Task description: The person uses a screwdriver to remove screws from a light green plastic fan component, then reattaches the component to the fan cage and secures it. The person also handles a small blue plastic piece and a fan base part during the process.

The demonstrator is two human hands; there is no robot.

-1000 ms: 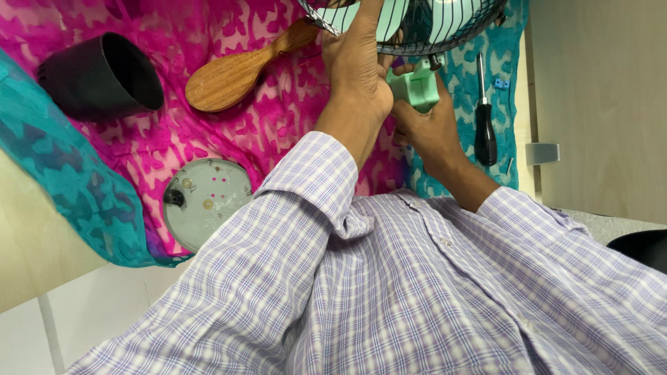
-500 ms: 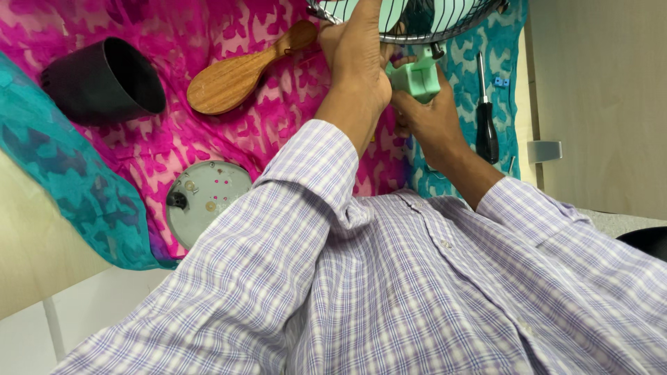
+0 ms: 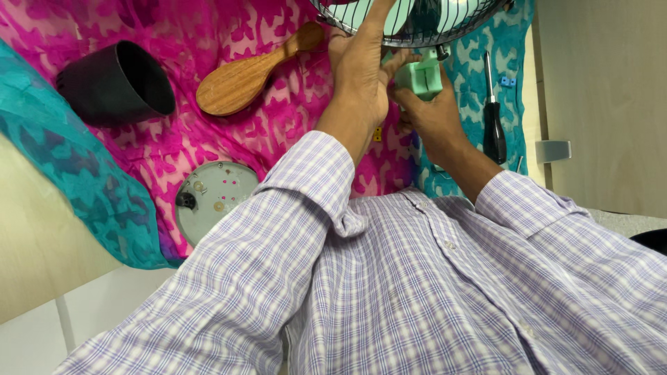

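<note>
One empty black cup (image 3: 118, 83) sideways.

cloth (image 3: 208, 35): was magenta and pink in a blotched pattern, teal at its edges
cup (image 3: 118, 83) on the cloth: was black
brush (image 3: 243, 78) beside the cup: was brown wood
fan part (image 3: 420, 76): was pale green
screwdriver handle (image 3: 494, 135): was black
shirt (image 3: 417, 292): was lilac-and-white plaid

Black cup (image 3: 118, 83); wooden brush (image 3: 243, 78); round plate (image 3: 212, 198); screwdriver (image 3: 493, 121).
</note>
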